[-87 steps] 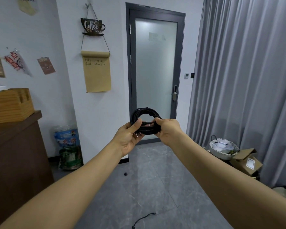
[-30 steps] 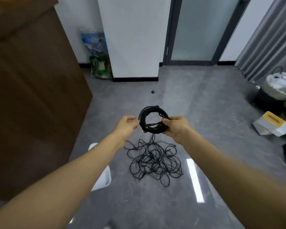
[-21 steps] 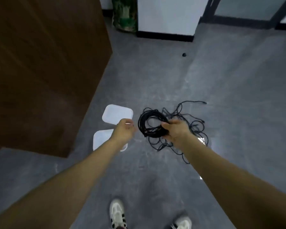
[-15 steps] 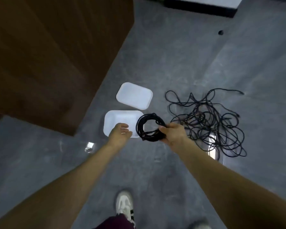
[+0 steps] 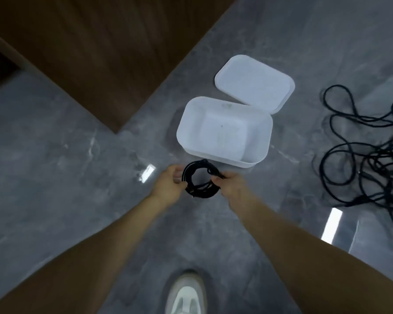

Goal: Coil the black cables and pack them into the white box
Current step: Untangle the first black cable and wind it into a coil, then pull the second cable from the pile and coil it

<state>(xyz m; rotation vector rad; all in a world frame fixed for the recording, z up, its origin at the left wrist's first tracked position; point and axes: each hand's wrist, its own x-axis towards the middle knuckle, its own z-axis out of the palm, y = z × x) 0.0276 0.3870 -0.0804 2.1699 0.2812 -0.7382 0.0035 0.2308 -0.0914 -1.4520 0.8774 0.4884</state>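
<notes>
Both hands are out in front, low over the grey floor (image 5: 55,200). Between them hangs a coiled black cable (image 5: 200,182), wound into a tight ring of several turns. The left hand (image 5: 168,185) has its fingers curled around the ring's left side. The right hand (image 5: 230,185) grips the right side, with a short cable end poking out above its knuckles. Motion blur softens both hands, so the exact finger placement cannot be made out.

The coil is in the air just short of the white box (image 5: 222,132), close to the box's near rim but not over the opening. The box sits on the floor, open, and nothing shows inside it but its pale bottom. Its lid (image 5: 254,82) lies flat on the floor at the far right corner of the box, touching or slightly tucked behind that corner; which of the two, I cannot tell.

To the right, well apart from the box, a loose tangle of black cable (image 5: 372,159) sprawls across the floor, its loops running out past the right edge of view.

A dark brown wooden cabinet (image 5: 89,46) fills the upper left, its corner coming down to the floor left of the box. One white shoe (image 5: 186,295) shows at the bottom edge. Bright strips of light (image 5: 331,223) reflect off the polished floor.
</notes>
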